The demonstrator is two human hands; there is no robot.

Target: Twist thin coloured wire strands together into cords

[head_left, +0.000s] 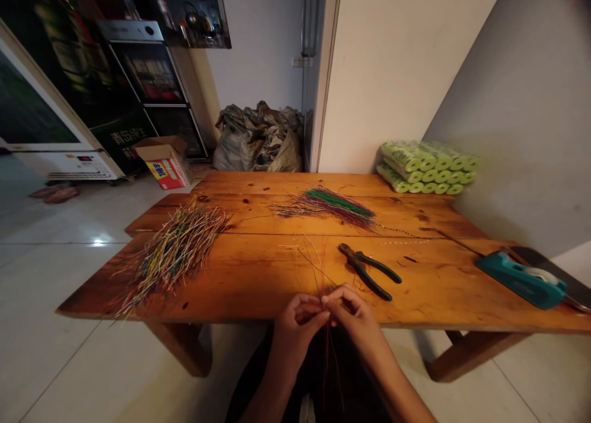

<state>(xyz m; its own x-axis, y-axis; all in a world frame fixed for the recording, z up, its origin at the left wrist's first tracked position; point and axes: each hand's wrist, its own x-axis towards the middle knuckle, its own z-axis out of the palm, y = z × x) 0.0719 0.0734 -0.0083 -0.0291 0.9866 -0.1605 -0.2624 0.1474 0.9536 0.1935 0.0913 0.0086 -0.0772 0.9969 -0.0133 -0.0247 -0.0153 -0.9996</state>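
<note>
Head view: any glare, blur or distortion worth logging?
Head view: glare spot on the floor; head view: the cooler leans as if stretched; head view: green rolls smear at their right end; head view: held strands look faint and thin.

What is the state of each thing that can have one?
Left bare hand: pinching thin coloured wires.
Right bare hand: pinching them.
Green-handled metal pliers: handles apart.
Multicoloured wire heap: spread loosely.
Green-and-red wire bundle: lying flat.
Teal plastic tape dispenser: roll loaded.
Red printed cardboard box: top open.
Yellow-green wrapped rolls: stacked.

Pale wall point(263, 41), tiled floor point(69, 217); dark cabinet point(150, 72), perhaps glass-fronted.
</note>
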